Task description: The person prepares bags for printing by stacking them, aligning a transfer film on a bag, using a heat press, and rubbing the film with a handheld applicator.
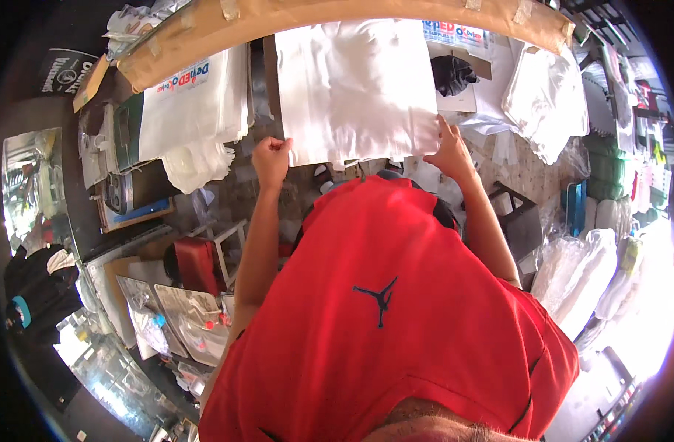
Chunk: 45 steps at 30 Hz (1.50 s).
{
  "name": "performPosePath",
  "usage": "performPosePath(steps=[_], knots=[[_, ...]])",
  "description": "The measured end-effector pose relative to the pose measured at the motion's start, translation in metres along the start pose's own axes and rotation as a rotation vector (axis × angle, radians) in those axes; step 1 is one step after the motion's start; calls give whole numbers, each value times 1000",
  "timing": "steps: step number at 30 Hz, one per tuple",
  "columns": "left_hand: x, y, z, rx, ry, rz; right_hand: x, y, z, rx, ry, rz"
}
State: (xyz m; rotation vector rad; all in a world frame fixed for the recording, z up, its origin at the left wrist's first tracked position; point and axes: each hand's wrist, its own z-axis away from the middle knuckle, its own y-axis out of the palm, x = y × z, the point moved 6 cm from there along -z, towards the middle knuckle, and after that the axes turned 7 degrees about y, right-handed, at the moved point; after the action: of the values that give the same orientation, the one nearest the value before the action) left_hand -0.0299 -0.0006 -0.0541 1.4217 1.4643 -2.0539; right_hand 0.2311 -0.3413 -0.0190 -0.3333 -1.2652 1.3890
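Note:
A plain white sheet [355, 92], perhaps a flat bag or fabric, lies on the work surface in front of me, under a long brown wrapped bar. My left hand [273, 158] is closed in a pinch on its lower left corner. My right hand [450, 153] grips its right edge near the lower corner, thumb and fingers at the edge. To the left lies a stack of printed white bags [193, 107]; to the right are a bunched black item [455, 77] and a pile of white plastic bags [539, 103].
The brown bar [344, 16] crosses the top. Below the work surface are a red cushioned item [198, 264], a dark stool [514, 221] and scattered scraps. Leaning boards [189, 320] stand at lower left, white wrapped bundles [573, 283] at right. My red-shirted body fills the lower middle.

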Motion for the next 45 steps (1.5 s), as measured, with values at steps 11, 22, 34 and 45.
performPosePath(steps=[11, 22, 34, 45], knots=[[12, 1, -8, -7, 29, 136, 22, -6, 5, -99, -81, -32], [24, 5, -25, 12, 6, 104, 16, 2, -8, -104, -67, -14], [14, 7, -33, -52, 53, 104, 4, 8, -14, -192, -82, -55], [19, 4, -27, -33, 59, 35, -17, 9, -19, -113, -50, -295]])
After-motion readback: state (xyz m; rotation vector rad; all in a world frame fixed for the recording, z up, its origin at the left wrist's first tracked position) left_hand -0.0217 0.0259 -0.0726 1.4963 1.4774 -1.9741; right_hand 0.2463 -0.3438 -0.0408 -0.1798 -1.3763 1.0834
